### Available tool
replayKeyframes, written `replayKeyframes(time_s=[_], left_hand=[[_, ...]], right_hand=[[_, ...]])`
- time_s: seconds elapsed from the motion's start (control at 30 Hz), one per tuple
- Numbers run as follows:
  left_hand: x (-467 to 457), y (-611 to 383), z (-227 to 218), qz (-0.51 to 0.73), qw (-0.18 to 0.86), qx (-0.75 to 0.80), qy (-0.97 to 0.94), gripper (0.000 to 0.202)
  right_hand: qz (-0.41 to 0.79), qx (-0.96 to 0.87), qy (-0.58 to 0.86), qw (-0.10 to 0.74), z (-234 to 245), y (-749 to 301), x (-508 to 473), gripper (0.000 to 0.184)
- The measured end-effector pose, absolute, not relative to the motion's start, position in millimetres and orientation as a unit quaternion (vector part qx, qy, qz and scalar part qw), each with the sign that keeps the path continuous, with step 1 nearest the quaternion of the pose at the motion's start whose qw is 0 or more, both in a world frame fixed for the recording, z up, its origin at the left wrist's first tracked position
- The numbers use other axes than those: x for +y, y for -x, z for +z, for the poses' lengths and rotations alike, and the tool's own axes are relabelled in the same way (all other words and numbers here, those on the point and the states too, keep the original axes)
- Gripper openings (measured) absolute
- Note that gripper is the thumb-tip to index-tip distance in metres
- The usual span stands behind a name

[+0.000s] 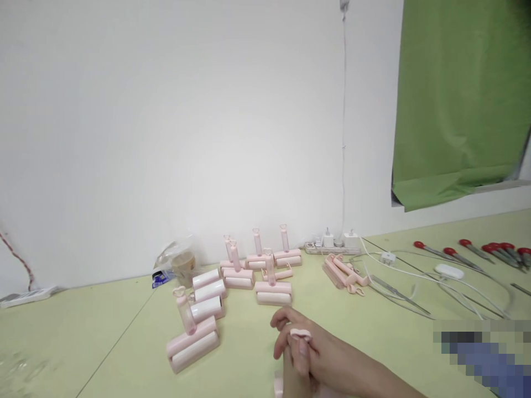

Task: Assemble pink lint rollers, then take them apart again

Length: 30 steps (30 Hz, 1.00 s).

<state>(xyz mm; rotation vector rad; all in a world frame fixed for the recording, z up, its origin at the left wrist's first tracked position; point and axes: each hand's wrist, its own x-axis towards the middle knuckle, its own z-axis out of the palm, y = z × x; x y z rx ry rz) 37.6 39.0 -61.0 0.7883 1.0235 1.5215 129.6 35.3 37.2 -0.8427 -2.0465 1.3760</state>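
Observation:
At the lower middle of the head view, my right hand (321,345) reaches in from the right with its fingers curled. A small pale-pink loop-ended piece (301,334) pokes out of its grip. My left hand (292,370) comes up from the bottom edge and presses against the right one, its fingers closed and partly covered. What lies inside the left hand is hidden. Beside the left wrist, the end of a pink piece (278,385) shows at the frame's bottom. Just beyond the hands stands a clear pink tube with a loop (270,270), against a pink-and-white double cylinder (274,293).
More pink-and-white cylinders (193,344) spread left and back. Loose pink loop-ended handles (344,272) lie right of centre, near tweezers (398,293) and white cables. Several red-ended tools (468,251) lie far right. A power strip (332,250) and a bagged cup (183,265) sit by the wall.

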Motion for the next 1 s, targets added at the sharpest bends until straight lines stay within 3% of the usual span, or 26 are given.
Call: replayKeyframes(time_s=[0.17, 0.3, 0.47, 0.57, 0.6, 0.67, 0.77, 0.87, 1.0], left_hand=[[39, -42, -54, 0.671, 0.529, 0.407, -0.323, 0.048], [35, -40, -37, 0.616, 0.546, 0.377, -0.425, 0.052], [34, -33, -25, 0.534, 0.551, 0.344, -0.54, 0.066], [35, -25, -16, 0.509, 0.51, 0.344, -0.602, 0.071], [36, -19, -12, 0.511, 0.479, 0.353, -0.62, 0.072], [38, -2, -7, 0.535, 0.388, 0.391, -0.64, 0.074], [41, 35, -9, 0.578, 0.232, 0.473, -0.623, 0.058], [41, 68, -23, 0.578, 0.131, 0.534, -0.603, 0.031], [41, 76, -48, 0.518, 0.095, 0.563, -0.636, 0.024]], right_hand=[[0.493, -0.765, 0.324, 0.257, 36, -128, 38, 0.03], [0.494, -0.767, 0.325, 0.25, 44, -131, 35, 0.032], [0.494, -0.766, 0.338, 0.235, 30, -154, 24, 0.055], [0.44, -0.795, 0.369, 0.196, 4, -163, 16, 0.081], [0.399, -0.812, 0.381, 0.19, -4, -164, 14, 0.081], [0.308, -0.843, 0.399, 0.191, -14, -165, 12, 0.058], [0.218, -0.86, 0.425, 0.178, -16, -172, 25, 0.032], [0.134, -0.829, 0.526, 0.132, -12, -186, 60, 0.033], [0.098, -0.794, 0.59, 0.111, -11, -195, 124, 0.036]])
